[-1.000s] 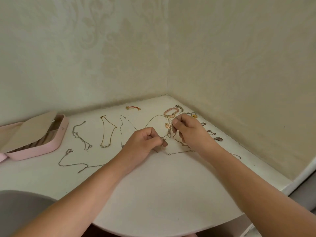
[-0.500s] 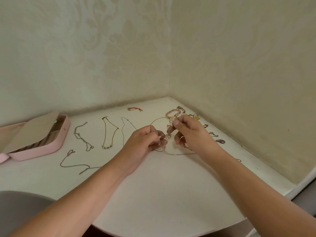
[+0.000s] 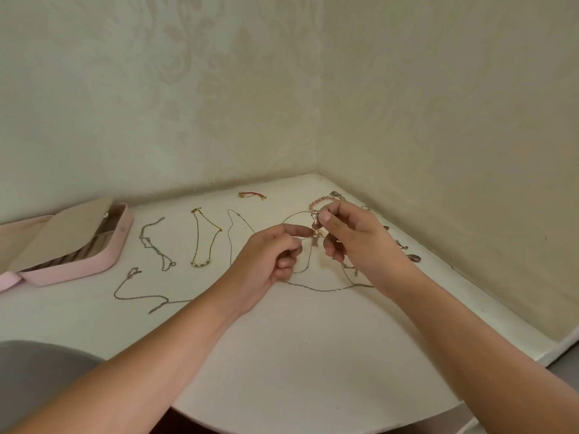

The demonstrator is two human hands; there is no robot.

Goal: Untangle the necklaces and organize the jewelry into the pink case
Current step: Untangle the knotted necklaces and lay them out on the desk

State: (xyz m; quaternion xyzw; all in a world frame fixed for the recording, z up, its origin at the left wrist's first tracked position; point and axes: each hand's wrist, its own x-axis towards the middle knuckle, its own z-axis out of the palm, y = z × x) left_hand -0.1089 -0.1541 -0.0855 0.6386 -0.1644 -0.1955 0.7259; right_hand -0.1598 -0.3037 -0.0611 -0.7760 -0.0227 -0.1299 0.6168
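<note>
the fingers [image 3: 293, 229] of the left hand [image 3: 266, 261] are curled, index and thumb pinching a thin silver chain [image 3: 313, 287] just above the white table [image 3: 297, 355]. the right hand [image 3: 360, 242] pinches a small pinkish pendant [image 3: 315, 226] in the same tangle, its other fingers loosely bent. the chain's slack loops on the table beneath both hands. the pink case [image 3: 78, 271] lies open at far left, well apart; a gold necklace [image 3: 200, 263] lies between it and the hands.
</note>
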